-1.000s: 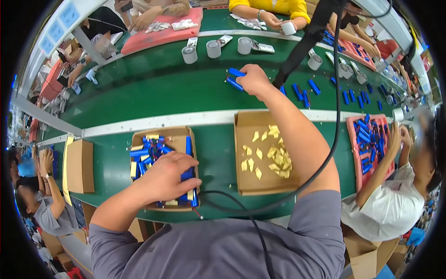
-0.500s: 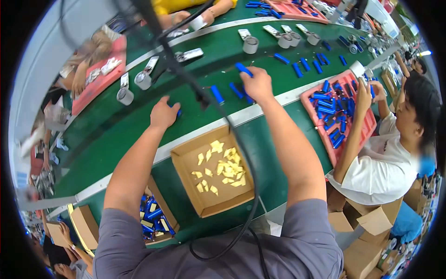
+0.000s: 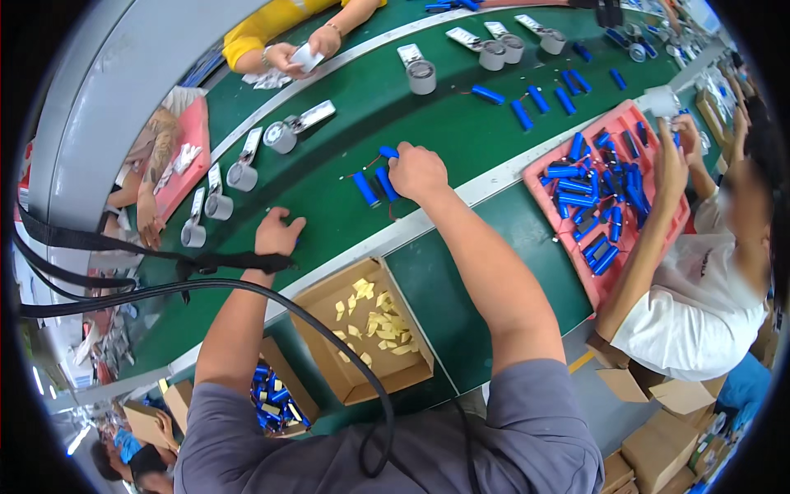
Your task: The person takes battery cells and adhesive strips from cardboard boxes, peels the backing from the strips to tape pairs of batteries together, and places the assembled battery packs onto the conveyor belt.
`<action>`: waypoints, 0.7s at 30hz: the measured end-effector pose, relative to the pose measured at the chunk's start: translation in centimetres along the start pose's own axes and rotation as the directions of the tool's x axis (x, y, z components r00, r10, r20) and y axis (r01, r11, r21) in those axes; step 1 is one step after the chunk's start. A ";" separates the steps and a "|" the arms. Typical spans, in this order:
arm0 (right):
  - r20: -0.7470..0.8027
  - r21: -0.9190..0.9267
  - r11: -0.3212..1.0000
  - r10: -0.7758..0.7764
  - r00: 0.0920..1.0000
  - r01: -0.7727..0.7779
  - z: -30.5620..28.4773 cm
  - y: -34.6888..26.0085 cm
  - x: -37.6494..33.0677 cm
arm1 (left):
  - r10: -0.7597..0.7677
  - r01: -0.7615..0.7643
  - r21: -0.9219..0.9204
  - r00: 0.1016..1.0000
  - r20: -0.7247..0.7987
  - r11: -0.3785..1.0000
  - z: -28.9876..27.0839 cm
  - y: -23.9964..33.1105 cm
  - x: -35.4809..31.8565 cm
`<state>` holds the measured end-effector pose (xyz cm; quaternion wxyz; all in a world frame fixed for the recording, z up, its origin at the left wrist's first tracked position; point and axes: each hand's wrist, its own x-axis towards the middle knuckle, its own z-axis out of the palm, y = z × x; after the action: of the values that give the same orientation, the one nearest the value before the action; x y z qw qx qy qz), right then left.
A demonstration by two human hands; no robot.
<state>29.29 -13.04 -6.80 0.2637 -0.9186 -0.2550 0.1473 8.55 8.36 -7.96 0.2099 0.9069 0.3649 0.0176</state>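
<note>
My right hand (image 3: 418,171) reaches over the green work surface, its fingers closed on the end of a blue cylindrical battery (image 3: 388,152) with thin wires. Just left of that hand lie two more blue batteries, one farther out (image 3: 365,189) and one beside the fingers (image 3: 385,183). My left hand (image 3: 280,234) rests palm down over the green surface. Its thumb and forefinger are spread apart; the other fingers are mostly hidden, and a sliver of blue shows beneath it.
A cardboard tray (image 3: 329,375) of yellow pieces sits before me. A smaller box (image 3: 298,387) holds blue batteries. Grey round parts (image 3: 421,77) line the far side. At right, a co-worker (image 3: 683,296) stands by a pink tray (image 3: 535,185) of batteries. Black cables (image 3: 206,288) cross the view.
The view has shifted, and the black cables now cross at the left. My right hand has brought its battery down beside the two others. My left hand stays over the same area.
</note>
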 end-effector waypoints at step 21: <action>0.128 0.678 0.734 -0.074 0.989 -0.033 7.1 -5.9 -0.9 | 0.107 0.424 -0.757 0.836 0.538 0.498 -0.4 6.2 3.1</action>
<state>23.40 -6.33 -9.16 0.5625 -0.7429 -0.2124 0.2942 14.77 6.56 -5.54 0.7186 0.6122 0.3222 -0.0709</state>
